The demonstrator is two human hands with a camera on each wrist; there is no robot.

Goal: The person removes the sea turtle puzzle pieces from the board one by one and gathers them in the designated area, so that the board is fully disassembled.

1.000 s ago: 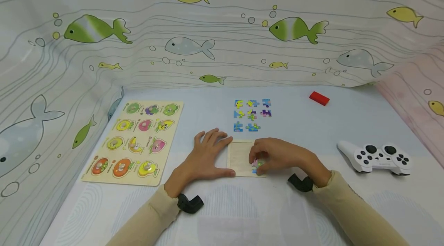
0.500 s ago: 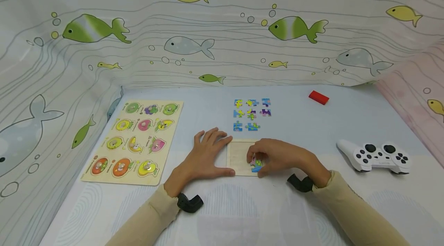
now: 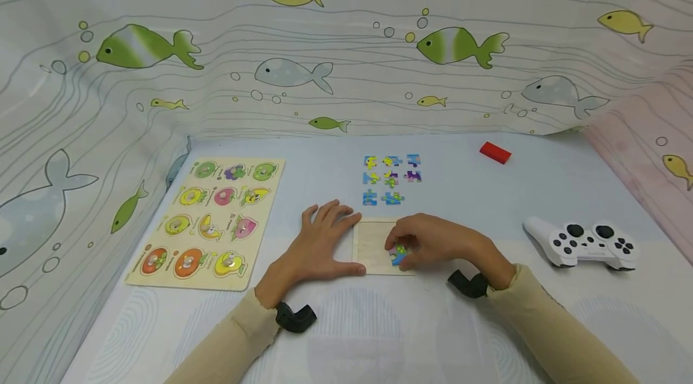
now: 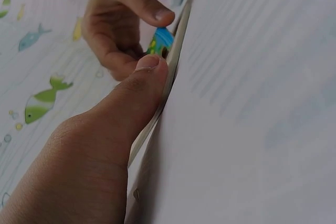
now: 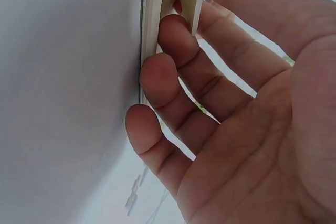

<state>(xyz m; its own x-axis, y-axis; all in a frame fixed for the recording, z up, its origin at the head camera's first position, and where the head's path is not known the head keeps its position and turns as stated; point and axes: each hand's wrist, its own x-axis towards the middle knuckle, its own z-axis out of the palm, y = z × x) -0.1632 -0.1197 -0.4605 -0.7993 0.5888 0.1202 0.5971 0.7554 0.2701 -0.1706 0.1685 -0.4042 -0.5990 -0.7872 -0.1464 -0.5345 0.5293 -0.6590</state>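
A shallow wooden puzzle tray [image 3: 375, 245] lies on the table between the hands. My left hand [image 3: 326, 244] rests at its left side, fingers spread, index fingertip by the upper corner and thumb along the lower corner. In the left wrist view the thumb [image 4: 144, 80] presses against the tray's edge. My right hand [image 3: 428, 242] pinches a jigsaw piece [image 3: 399, 253], pink, green and blue, over the tray's right part. Seen from the right wrist, the piece's pale back [image 5: 195, 9] stands tilted close to the tray edge [image 5: 152, 19], the other fingertips beside it.
Several loose jigsaw pieces [image 3: 391, 178] lie in rows behind the tray. A fruit peg board [image 3: 208, 224] is at the left, a white game controller [image 3: 585, 244] at the right, and a red block [image 3: 495, 153] at the back right. A fish-patterned sheet [image 3: 379, 95] rises behind.
The right hand has shifted slightly left and turned the jigsaw piece, so more of its picture shows. The left hand keeps its place at the tray.
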